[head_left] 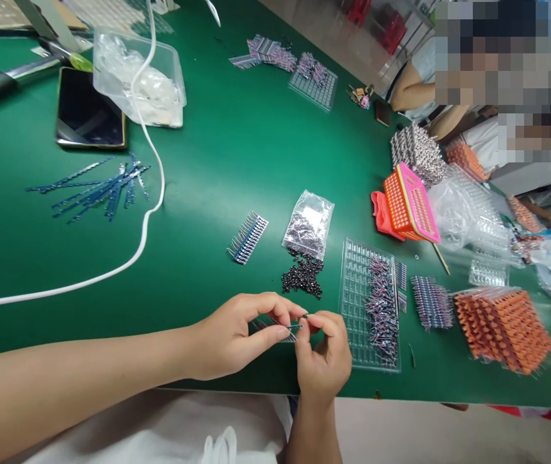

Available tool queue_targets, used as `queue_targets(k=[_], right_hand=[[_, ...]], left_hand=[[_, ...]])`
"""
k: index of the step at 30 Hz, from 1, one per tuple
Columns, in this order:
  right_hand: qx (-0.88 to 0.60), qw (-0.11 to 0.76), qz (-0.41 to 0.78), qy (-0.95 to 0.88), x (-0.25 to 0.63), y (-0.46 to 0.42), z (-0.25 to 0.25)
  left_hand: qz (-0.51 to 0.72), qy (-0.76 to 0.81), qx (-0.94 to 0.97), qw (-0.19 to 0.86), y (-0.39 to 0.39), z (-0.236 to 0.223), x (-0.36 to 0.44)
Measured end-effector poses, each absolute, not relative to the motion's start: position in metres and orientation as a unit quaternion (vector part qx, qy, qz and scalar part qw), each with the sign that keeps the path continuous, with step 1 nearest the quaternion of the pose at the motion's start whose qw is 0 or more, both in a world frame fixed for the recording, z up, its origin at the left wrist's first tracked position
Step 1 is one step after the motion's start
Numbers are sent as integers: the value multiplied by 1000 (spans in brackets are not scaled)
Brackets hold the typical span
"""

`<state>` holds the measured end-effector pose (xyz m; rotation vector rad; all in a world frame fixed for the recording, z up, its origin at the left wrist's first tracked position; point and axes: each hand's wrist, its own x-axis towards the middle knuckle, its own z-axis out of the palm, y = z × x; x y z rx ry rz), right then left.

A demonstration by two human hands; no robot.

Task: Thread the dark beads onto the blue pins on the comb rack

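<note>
Over the green tabletop [227, 161], left fingers [278, 334] pinched a blue strip [295, 327], right fingers [303, 345] a tiny dark piece [305, 316], apparently for control.

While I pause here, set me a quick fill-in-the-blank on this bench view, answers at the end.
1. The left hand, pinching a thin piece, and the right hand are both ____, with no gloves on.
2. In the picture, the dark beads lie to the ____ of the clear tray.
3. The phone lies with its screen facing ____.
4. The cable crossing the green table is ____ in colour.

Missing words: bare; left; up; white.
</note>
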<state>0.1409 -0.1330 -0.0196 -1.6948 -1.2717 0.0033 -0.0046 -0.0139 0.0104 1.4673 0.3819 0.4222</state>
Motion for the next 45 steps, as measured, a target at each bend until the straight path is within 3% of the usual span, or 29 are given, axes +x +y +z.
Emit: queue_targets(k=[5,19,45], right_hand=[[-704,494,15,-510,141,-134,-20],[-699,508,30,-502,140,-134,-20],[-690,508,10,-515,140,-135,-18]], left_hand=[[180,175,651,716,-15,10,-5],[240,119,748,607,-17,8,-5],[211,148,718,646,-15,8,-4]])
